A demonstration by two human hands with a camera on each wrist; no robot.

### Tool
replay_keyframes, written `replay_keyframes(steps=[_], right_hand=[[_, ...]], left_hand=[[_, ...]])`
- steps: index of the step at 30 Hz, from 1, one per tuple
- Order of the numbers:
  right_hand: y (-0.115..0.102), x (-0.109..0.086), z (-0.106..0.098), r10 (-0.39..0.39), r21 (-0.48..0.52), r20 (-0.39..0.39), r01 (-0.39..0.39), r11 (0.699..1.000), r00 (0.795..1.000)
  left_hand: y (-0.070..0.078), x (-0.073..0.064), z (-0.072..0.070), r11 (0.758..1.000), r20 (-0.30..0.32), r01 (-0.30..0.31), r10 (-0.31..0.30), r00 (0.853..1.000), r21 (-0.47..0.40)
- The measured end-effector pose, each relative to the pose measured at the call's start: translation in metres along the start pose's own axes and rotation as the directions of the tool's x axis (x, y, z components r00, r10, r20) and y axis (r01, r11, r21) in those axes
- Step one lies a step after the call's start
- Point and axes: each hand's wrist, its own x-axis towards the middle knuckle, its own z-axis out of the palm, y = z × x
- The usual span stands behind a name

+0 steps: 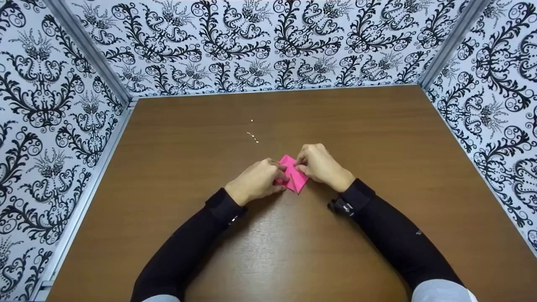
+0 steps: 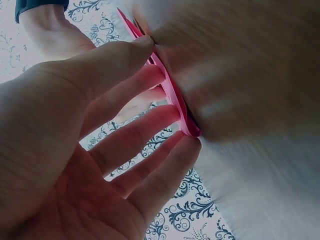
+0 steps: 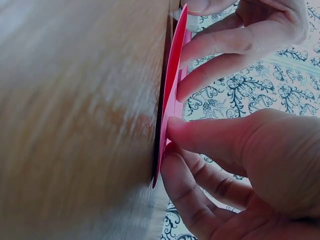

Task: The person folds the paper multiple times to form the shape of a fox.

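A folded piece of pink paper (image 1: 298, 181) lies on the wooden table between the two hands, one of its corners pointing toward the person. My left hand (image 1: 259, 178) presses its left part with fairly straight, spread fingers. In the left wrist view, these fingertips rest along the paper (image 2: 172, 92), the thumb close to its edge. From the other side, my right hand (image 1: 322, 166) pinches the paper between thumb and fingertips. Seen edge-on in the right wrist view, the layers of the paper (image 3: 176, 55) stand slightly apart at one end. Both hands cover parts of it.
Small bright specks (image 1: 252, 135) show on the brown table (image 1: 188, 130) beyond the left hand. Walls with a black and white scroll pattern (image 1: 268, 42) enclose the back and both sides, with grey metal strips at the corners. Black sleeves cover both forearms.
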Motion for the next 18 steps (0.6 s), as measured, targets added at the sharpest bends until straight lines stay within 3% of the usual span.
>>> replay_keyframes(steps=[7,18], right_hand=[[-0.001,0.004,-0.001,-0.005,-0.04,0.02,0.005,0.999,1.0],[-0.002,0.016,-0.001,0.111,-0.02,0.112,-0.109,0.994,0.988]], left_hand=[[-0.001,0.0,0.0,1.0,0.014,-0.003,0.003,1.0,0.014],[-0.001,-0.002,0.0,1.0,0.014,-0.001,0.001,1.0,-0.013]])
